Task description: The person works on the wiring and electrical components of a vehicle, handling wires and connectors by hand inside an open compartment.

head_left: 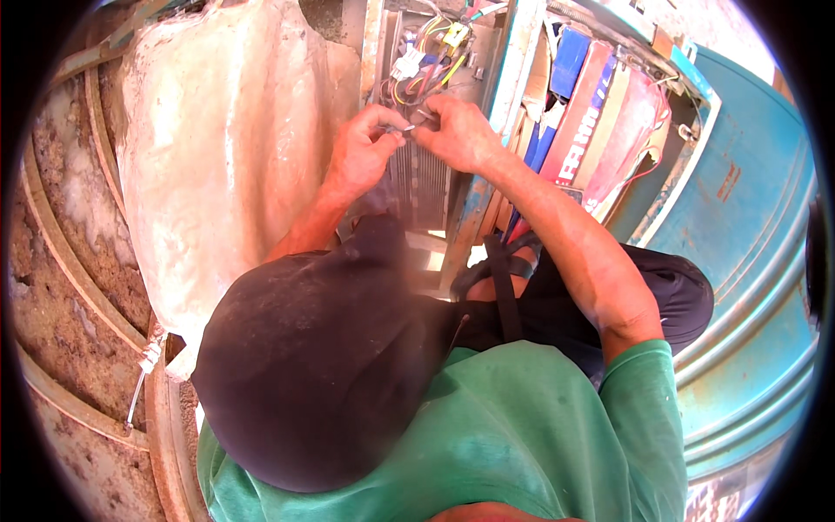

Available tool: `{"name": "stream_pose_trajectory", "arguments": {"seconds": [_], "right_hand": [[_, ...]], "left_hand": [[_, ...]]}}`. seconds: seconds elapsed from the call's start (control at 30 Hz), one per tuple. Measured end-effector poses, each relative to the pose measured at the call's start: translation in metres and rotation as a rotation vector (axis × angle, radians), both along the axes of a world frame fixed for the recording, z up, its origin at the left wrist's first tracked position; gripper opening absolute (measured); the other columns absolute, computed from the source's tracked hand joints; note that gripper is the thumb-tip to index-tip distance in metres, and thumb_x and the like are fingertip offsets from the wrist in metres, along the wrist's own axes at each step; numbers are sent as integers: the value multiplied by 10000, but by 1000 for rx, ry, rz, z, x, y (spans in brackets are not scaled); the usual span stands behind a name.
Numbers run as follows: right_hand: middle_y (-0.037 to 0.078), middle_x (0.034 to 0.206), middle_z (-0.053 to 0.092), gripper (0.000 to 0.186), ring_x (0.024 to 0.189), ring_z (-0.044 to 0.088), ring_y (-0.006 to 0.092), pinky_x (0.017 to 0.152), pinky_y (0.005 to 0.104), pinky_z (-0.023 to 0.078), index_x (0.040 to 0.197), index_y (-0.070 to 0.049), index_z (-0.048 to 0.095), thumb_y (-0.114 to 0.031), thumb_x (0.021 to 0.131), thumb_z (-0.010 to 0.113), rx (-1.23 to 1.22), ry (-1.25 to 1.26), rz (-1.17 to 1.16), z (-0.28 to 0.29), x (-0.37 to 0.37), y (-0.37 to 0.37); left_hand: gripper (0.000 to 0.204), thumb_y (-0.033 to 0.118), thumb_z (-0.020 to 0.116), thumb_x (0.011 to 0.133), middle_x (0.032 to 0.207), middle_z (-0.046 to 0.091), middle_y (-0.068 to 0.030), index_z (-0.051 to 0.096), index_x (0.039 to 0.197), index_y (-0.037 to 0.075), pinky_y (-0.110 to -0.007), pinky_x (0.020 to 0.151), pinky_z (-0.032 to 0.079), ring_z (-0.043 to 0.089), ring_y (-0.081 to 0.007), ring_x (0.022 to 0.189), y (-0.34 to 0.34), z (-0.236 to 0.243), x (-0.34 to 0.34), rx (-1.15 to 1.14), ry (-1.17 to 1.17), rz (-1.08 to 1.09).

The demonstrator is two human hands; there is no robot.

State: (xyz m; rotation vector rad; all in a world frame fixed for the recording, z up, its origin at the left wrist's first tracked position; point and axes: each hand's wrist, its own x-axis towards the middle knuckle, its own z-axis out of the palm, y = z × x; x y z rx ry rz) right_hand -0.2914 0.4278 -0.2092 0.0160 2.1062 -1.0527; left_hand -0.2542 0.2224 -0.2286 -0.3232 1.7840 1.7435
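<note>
My left hand is closed in a pinch on a thin wire, whose pale end shows between the two hands. Close beside it, my right hand also pinches thin wire with thumb and forefinger; whether it is the same strand I cannot tell. Just beyond my fingertips lies a tangle of coloured wires with a white connector and a yellow connector. Under my hands is a ribbed grey metal part inside a narrow metal frame.
A bulky pale, worn covering fills the left side, near rusty curved bars. To the right, a worn blue frame post stands before red and blue cartons. A large blue metal panel is at far right. My dark-clad knees are bent below.
</note>
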Motion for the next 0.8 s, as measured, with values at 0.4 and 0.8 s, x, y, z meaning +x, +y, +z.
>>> {"name": "stream_pose_trajectory", "arguments": {"seconds": [0.4,0.8], "right_hand": [[184,905,699,293,869,700,349,792,443,542,984,-10,685,-254,834,747,-60,26,-63,2,3,1],[133,914,746,190,853,714,227,790,361,561,974,-18,738,-141,830,740,-165,-238,-417,-5,8,-6]], "left_hand": [[126,-33,640,919,1052,684,-83,677,1034,1,-310,853,552,682,-170,984,1,-2,3,-69,97,-44],[178,-56,631,861,1037,672,-102,670,1012,30,-319,803,543,677,-221,954,8,6,5,-212,379,-145]]}}
